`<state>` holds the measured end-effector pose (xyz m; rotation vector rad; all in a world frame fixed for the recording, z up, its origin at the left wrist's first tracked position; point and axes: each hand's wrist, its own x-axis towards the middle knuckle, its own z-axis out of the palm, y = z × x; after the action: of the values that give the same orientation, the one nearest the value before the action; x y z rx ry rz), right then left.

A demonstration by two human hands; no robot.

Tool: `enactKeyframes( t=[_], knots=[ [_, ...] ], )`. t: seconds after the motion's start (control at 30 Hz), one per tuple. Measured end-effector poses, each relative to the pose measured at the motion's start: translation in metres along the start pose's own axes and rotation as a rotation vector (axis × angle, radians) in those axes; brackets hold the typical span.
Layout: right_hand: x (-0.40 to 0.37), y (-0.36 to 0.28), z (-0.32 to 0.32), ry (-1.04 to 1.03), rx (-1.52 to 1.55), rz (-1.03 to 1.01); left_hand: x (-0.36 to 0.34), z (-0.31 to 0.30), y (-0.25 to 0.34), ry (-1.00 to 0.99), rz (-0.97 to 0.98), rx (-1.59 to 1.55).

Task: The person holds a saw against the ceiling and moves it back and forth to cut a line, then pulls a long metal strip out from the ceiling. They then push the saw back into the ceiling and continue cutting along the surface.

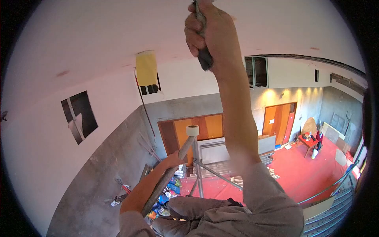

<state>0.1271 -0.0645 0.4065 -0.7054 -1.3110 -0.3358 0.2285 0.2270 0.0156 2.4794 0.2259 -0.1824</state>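
Observation:
My right hand (211,31) is raised near the pale ceiling, its fingers wrapped round a hand tool with a dark handle (205,60). The tool's upper end is cut off by the top edge, so its kind does not show. Lower down, my left hand (173,160) grips a grey metal scaffold rail (160,185) that slopes up from my lap. A roll of whitish tape (192,130) sits on top of the scaffold post where the rail ends.
Reddish patches (62,74) mark the ceiling. A yellow sheet (146,69) hangs by an opening. Far below, the red floor (292,170) holds stacked boards (213,170), colourful bags (173,185) and a small red table (308,140). A diagonal brace (219,175) crosses beneath the post.

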Motion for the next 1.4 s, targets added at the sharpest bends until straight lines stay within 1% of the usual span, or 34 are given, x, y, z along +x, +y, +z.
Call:
enactKeyframes(
  t=[0.03,0.1,0.13,0.2,0.23,0.3,0.33,0.4,0.43,0.47,0.57,0.6,0.67,0.7,0.8,0.9,1.0,1.07,1.1,1.13,1.2,1.3,1.4],
  knots=[
    [0.000,0.003,0.001,-0.002,-0.015,-0.020,-0.009,0.003,0.002,0.019,0.008,0.035],
    [0.039,0.000,0.004,0.020,0.054,-0.048,-0.013,-0.002,0.011,0.072,0.043,0.109],
    [0.050,0.000,0.004,0.038,0.090,-0.046,-0.009,0.002,0.001,0.059,0.045,0.102],
    [0.046,-0.003,0.010,0.106,0.074,-0.037,0.011,0.002,-0.014,0.057,0.071,0.080],
    [0.039,-0.001,0.013,0.145,0.076,-0.029,0.004,-0.003,-0.010,0.053,0.042,0.084],
    [0.006,0.004,0.011,0.097,-0.011,0.031,-0.015,-0.004,0.013,0.023,-0.008,0.087],
    [-0.005,0.007,0.010,0.067,-0.051,0.042,-0.009,-0.004,0.009,0.019,0.016,0.073],
    [-0.016,0.019,0.011,0.043,0.034,-0.024,0.005,0.000,-0.007,0.008,0.055,0.043],
    [-0.020,0.020,0.013,0.040,0.072,-0.057,0.001,0.000,-0.005,0.023,0.049,0.058],
    [-0.017,0.017,0.017,0.042,0.027,-0.066,0.000,0.000,-0.001,0.041,0.049,0.072],
    [-0.012,0.010,0.029,0.076,0.072,0.067,-0.013,0.001,0.004,0.069,0.042,0.042],
    [-0.013,0.018,0.025,0.080,0.062,0.006,-0.013,0.000,0.008,0.073,0.051,0.024],
    [-0.018,0.037,0.016,0.092,0.043,-0.119,0.000,0.006,-0.008,0.149,0.091,0.130],
    [-0.022,0.034,0.013,0.085,0.040,-0.089,0.010,0.008,-0.017,0.192,0.112,0.179],
    [-0.044,0.013,-0.001,0.084,0.012,0.015,0.032,0.011,-0.035,0.121,0.140,0.114],
    [-0.037,0.012,-0.007,0.006,-0.059,0.011,-0.014,-0.002,0.016,0.042,-0.003,0.052],
    [0.006,0.016,-0.012,-0.090,-0.053,-0.127,-0.010,0.000,0.008,0.067,0.038,0.094],
    [0.014,0.005,-0.005,-0.005,-0.071,-0.074,0.015,0.010,-0.020,0.173,0.112,0.180],
    [0.017,0.001,-0.002,0.033,-0.082,-0.050,0.017,0.012,-0.019,0.230,0.152,0.221],
    [0.005,0.002,-0.003,0.036,-0.059,0.020,0.016,0.016,-0.024,0.179,0.107,0.184],
    [-0.021,-0.002,-0.007,0.026,-0.020,0.130,-0.001,0.003,0.001,0.102,0.040,0.117],
    [-0.020,-0.001,-0.009,-0.003,-0.123,0.108,0.017,0.008,-0.016,0.146,0.089,0.188],
    [-0.017,-0.004,0.000,-0.063,-0.038,0.055,0.013,0.009,-0.017,0.178,0.135,0.234]
  ],
)
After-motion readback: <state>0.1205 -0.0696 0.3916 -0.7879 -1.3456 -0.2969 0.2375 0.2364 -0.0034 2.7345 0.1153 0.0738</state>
